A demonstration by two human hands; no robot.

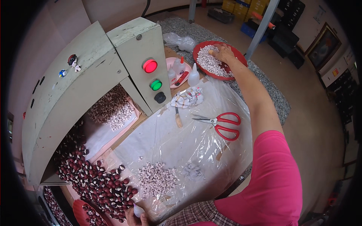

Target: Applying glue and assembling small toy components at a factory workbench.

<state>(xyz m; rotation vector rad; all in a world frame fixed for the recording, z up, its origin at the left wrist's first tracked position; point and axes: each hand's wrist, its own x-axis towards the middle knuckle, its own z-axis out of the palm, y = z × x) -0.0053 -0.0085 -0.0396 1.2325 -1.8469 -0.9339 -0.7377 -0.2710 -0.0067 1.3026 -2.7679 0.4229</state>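
Observation:
At the lower edge my left hand (135, 218) is closed around a small white squeeze bottle (138, 211) with a pointed tip. Beside it lies a mass of dark red, rounded pieces with whitish ends (102, 184). My right arm stretches far forward to a red bowl (239, 61) filled with small white pieces (211, 64). There my right hand (224, 54) bends its fingers down into them, with a tan cover on one finger. Its fingertips are partly hidden. A loose heap of similar white pieces (156, 179) lies on the plastic-covered table (151, 145).
Red-handled scissors (227, 126), a crumpled cloth (188, 97) and a wooden-handled tool (178, 118) lie mid-table. A pink tray with bottles (178, 71) stands behind. At left a grey machine housing (83, 71) arches over more pieces. A red basin (80, 213) sits lower left.

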